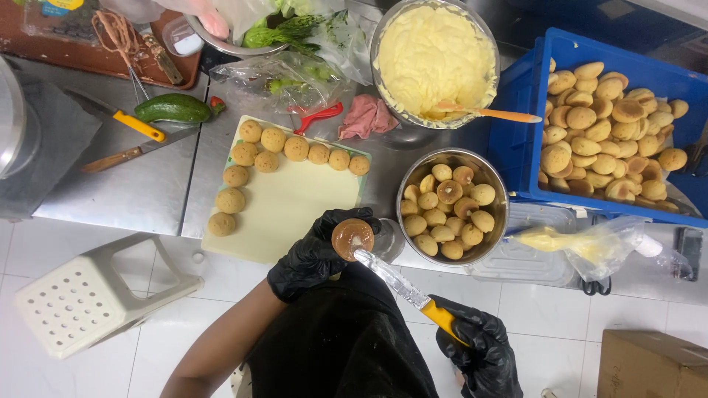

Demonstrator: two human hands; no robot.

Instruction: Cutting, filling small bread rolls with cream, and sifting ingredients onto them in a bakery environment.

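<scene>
My left hand, in a black glove, holds a small round brown bun with its flat underside up. My right hand, also gloved, grips the yellow handle of a knife whose tip is stuck into the bun's underside. Both hands are just off the counter's front edge. Beside the bun stands a steel bowl with several small buns. A pale cutting board to the left carries a curved row of buns.
A blue crate of buns sits at right, and a bowl of yellow cream with a spatula behind. A filled piping bag lies on a clear lid. Knives, a cucumber, and bagged greens lie at left. A white stool is below.
</scene>
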